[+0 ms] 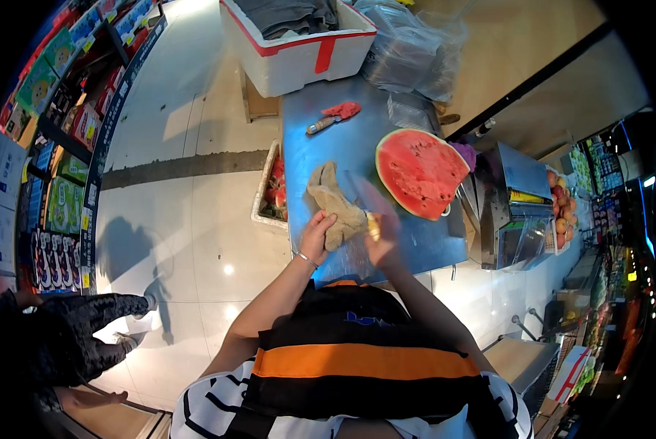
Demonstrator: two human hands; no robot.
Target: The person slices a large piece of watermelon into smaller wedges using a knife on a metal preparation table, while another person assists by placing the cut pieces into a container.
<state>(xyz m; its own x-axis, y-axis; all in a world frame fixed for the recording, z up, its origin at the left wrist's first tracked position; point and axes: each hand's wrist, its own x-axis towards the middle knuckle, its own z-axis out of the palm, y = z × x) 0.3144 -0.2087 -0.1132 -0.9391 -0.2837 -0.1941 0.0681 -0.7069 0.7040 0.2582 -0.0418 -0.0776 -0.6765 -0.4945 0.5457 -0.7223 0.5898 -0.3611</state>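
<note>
My left hand (318, 236) grips a beige cloth (333, 203) above the metal-topped table (333, 260). On the cloth's right side, my right hand (384, 244) is closed around a yellow-handled tool (373, 226) that looks like a knife. Motion blurs this hand and the tool, and the blade is hard to make out. Just beyond lies a large cut piece of watermelon (421, 173), red flesh upward. A wooden-handled tool (321, 125) rests farther back, its metal end partly covered by a lump of red watermelon flesh (344, 111).
A white foam box (300, 66) with red tape stands at the far end, beside plastic-wrapped containers (399, 49). Left of the table, a foam crate (270, 214) holds watermelon scraps. A metal stand (493, 208) is on the right. Another person (86, 329) stands at lower left near shelves.
</note>
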